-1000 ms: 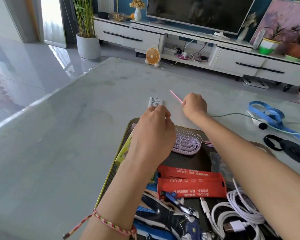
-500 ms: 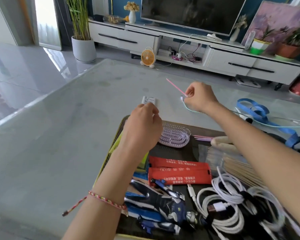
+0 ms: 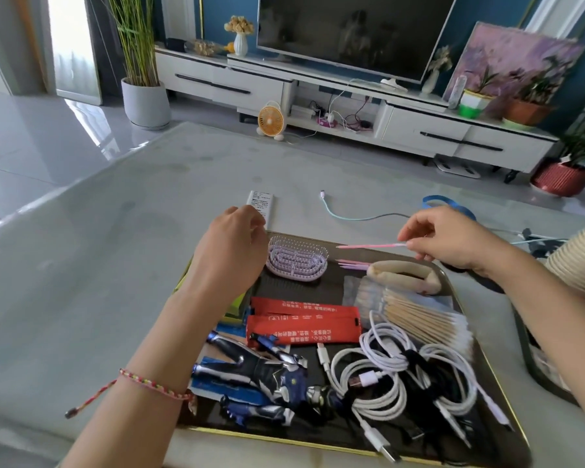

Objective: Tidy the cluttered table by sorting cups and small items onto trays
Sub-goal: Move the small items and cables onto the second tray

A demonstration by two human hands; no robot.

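A dark tray with a gold rim point(image 3: 318, 438) lies in front of me, crowded with a purple hairbrush point(image 3: 298, 261), red sachets point(image 3: 301, 322), white cables point(image 3: 385, 376), cotton swabs point(image 3: 426, 319), a toy figure point(image 3: 260, 373) and a beige clip point(image 3: 402, 275). My right hand point(image 3: 453, 241) pinches a thin pink stick point(image 3: 372, 246) level above the tray's far edge, over two more pink sticks point(image 3: 352, 264). My left hand point(image 3: 230, 244) hovers at the tray's far left corner. Its curled fingertips reach the near end of a white printed packet point(image 3: 262, 204) lying on the table.
A teal cable point(image 3: 345, 216) and a blue ribbon point(image 3: 446, 204) lie on the table beyond the tray. At the right edge stands a stack of paper cups point(image 3: 578, 265), with a second dark tray point(image 3: 537, 366) below it. The table's left half is bare marble.
My right hand has carried the pink stick from the table beyond the tray back and to the right, over the tray's far edge. My left hand stays by the white packet.
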